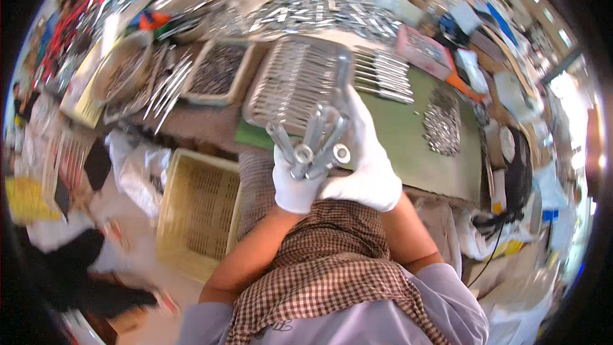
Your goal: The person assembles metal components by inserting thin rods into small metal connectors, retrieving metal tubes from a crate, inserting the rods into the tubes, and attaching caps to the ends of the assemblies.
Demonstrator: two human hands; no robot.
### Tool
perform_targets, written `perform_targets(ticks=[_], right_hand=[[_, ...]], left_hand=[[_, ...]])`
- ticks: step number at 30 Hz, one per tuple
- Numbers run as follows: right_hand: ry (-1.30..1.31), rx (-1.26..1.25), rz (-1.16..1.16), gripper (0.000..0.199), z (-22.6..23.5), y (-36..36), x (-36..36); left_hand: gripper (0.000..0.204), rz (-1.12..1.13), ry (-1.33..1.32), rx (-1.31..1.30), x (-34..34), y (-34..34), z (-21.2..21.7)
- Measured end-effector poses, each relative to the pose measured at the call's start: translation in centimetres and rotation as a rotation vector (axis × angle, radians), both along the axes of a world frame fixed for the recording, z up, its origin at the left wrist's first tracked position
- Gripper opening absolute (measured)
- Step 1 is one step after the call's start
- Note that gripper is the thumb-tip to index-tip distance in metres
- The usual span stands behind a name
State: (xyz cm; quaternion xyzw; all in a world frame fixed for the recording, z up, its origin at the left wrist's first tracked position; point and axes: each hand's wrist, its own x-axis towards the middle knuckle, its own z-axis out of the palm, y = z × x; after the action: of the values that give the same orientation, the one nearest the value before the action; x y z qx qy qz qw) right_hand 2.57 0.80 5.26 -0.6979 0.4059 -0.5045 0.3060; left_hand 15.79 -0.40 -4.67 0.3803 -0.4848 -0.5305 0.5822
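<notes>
Both my hands wear white gloves and come together over the table's near edge. A bundle of shiny metal tubes (316,137) with round hollow ends stands between them, its pieces fanned at differing angles. My left hand (295,186) is closed round the bundle from the left and below. From the right, my right hand (367,169) presses against the tubes, its fingers reaching up along their far side. Just beyond them is a shallow tray (250,105) filled with rows of slim metal pieces. Blur hides the exact finger contacts.
Right of the tray, metal rods (383,75) lie lined up on a green mat (399,144), with a pile of small metal parts (442,124). Bins (220,70) of metal pieces stand at left. A yellow crate (198,207) sits below. A pink box (424,51) is farther right.
</notes>
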Motion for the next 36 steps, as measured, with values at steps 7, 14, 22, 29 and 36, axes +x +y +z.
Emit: perform_targets(ticks=[7,14,22,29,36], right_hand=[[-0.041,-0.235,-0.495,0.068,0.2,3.9,-2.7],[-0.699,-0.131,-0.645,0.027,-0.7,2.3,-8.3],[-0.849,0.097,-0.450,0.031,-2.0,1.8,-12.3],[-0.434,0.281,-0.438,0.046,-4.3,2.0,-14.1],[0.293,0.164,-0.719,0.074,-5.2,1.6,-13.0]], left_hand=[[0.040,-0.263,-0.624,-0.532,-7.1,0.9,1.6],[0.081,-0.473,-0.628,-0.480,-11.6,-1.7,7.0],[0.073,-0.297,-0.877,-0.508,-14.7,-2.1,7.1],[0.053,-0.348,-1.479,-0.880,-13.5,-6.8,7.7],[0.071,-0.348,-1.519,-0.908,-14.5,-9.2,7.3]])
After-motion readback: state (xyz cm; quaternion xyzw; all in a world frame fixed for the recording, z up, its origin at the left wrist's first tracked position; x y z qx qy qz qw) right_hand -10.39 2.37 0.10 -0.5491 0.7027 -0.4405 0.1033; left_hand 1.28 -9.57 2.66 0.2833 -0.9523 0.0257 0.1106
